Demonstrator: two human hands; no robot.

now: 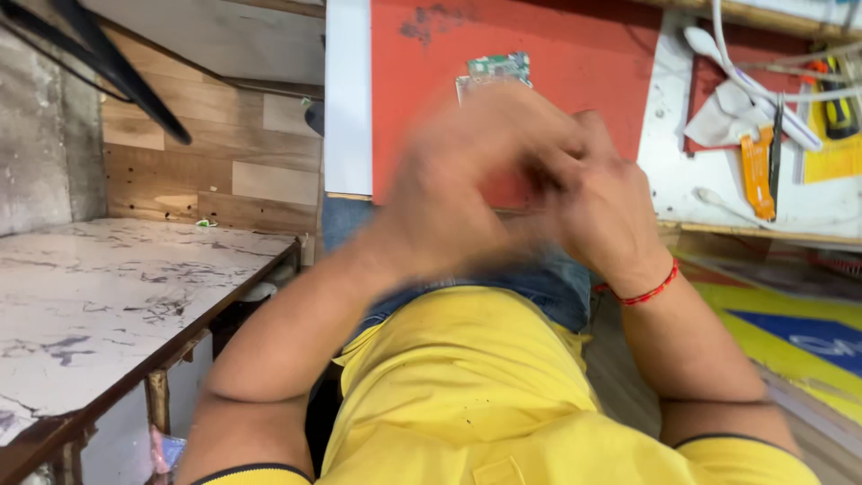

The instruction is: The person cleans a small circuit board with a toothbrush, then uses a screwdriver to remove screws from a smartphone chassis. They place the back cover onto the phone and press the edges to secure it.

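Both hands are blurred at frame centre: left hand (458, 193) meets right hand (597, 211); grip unreadable. Circuit board (496, 70) lies untouched above; progress indeterminate.

Yellow shirt (467, 377), red thread wristband (648, 295), jeans (548, 283).

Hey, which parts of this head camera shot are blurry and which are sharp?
Head view: the left hand is smeared by motion blur, the right hand somewhat less; whether they hold anything is unclear. The yellow shirt, marble-pattern table and green circuit board stay sharp, under even light.
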